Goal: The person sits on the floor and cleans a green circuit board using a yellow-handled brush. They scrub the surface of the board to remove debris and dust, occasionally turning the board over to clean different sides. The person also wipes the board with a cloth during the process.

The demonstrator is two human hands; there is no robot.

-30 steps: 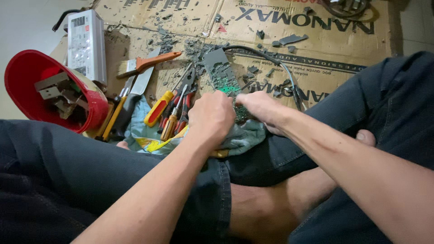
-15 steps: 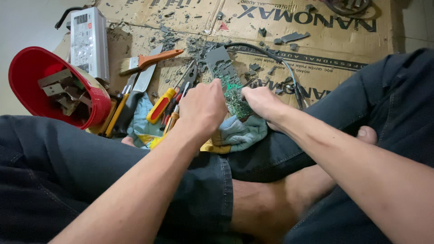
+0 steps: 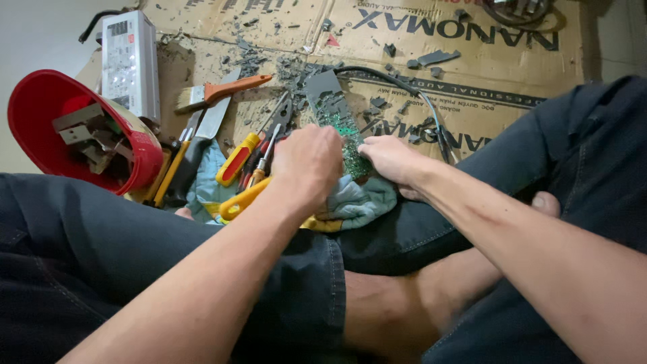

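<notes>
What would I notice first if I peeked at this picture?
Probably the big red bowl at the far left, lying tipped on its side with grey metal bits inside. Next, in the middle, the left hand and right hand meet on a green circuit board resting over a blue-green cloth. Bright yellow and orange screwdrivers lie between bowl and hands, on cardboard littered with grey crumbs.

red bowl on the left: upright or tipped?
Tipped. The red plastic bowl lies on its side, its opening facing the camera, with grey metal parts inside.
</notes>
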